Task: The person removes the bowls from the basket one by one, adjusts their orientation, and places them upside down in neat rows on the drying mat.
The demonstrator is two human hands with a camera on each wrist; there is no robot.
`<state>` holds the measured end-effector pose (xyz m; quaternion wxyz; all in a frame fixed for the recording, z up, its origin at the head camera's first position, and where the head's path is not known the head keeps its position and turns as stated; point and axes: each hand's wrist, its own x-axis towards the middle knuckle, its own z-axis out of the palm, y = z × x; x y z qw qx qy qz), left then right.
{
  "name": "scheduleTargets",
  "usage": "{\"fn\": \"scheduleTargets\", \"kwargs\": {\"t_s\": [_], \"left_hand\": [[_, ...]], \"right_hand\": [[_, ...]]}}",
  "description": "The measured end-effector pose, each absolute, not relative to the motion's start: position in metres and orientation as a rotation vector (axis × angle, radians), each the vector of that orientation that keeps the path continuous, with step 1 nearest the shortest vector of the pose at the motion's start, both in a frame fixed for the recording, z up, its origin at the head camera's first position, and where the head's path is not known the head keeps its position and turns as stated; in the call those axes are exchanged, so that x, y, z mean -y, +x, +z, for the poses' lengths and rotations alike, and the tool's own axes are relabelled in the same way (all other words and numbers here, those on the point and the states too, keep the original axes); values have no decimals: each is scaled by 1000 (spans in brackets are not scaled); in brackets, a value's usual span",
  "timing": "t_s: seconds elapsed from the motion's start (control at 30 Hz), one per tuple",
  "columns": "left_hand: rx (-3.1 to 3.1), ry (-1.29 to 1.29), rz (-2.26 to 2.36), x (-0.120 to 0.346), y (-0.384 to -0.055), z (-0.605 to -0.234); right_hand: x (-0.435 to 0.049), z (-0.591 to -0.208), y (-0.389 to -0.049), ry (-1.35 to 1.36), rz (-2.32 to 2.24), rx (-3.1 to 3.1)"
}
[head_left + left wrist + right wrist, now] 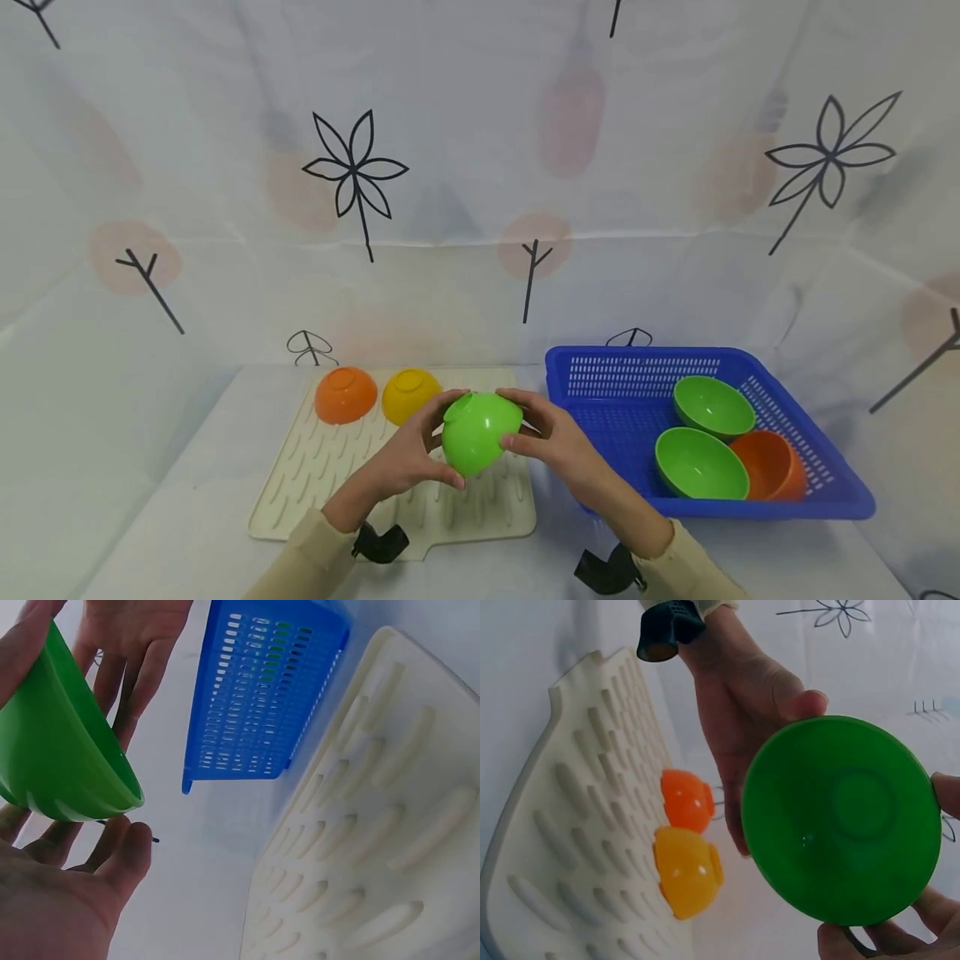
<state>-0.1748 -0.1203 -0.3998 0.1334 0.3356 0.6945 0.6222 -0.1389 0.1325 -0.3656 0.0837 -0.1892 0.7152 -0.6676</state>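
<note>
One bright-green round plastic bowl (pixel 480 433), tilted, raised over the right part of the cream ribbed drying mat (pixel 292 500), the landmark here. Left hand (pixel 405 454): fingers and thumb gripping the bowl at its left side. Right hand (pixel 570 450): fingers and thumb gripping the same bowl at its right side. One orange round bowl (pixel 345 396), upside down, at the mat's far left. One yellow round bowl (pixel 408 396), upside down, on the mat's far part, just right of the orange one. One blue perforated plastic basket (pixel 765 509), right of the mat, containing two green bowls (pixel 701 467) and a second orange bowl (pixel 768 471). One white bench (pixel 187 500), beneath the mat.
</note>
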Motion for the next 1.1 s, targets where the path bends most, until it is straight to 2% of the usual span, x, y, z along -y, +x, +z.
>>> {"fn": "scheduleTargets", "kwargs": {"t_s": [0.43, 1.1], "left_hand": [[-2088, 872, 1796, 122, -179, -399], [-2407, 846, 1693, 113, -179, -407]], "right_hand": [[-125, -372, -137, -573, -2012, -2331], [-92, -401, -126, -347, -1981, -2710]]}}
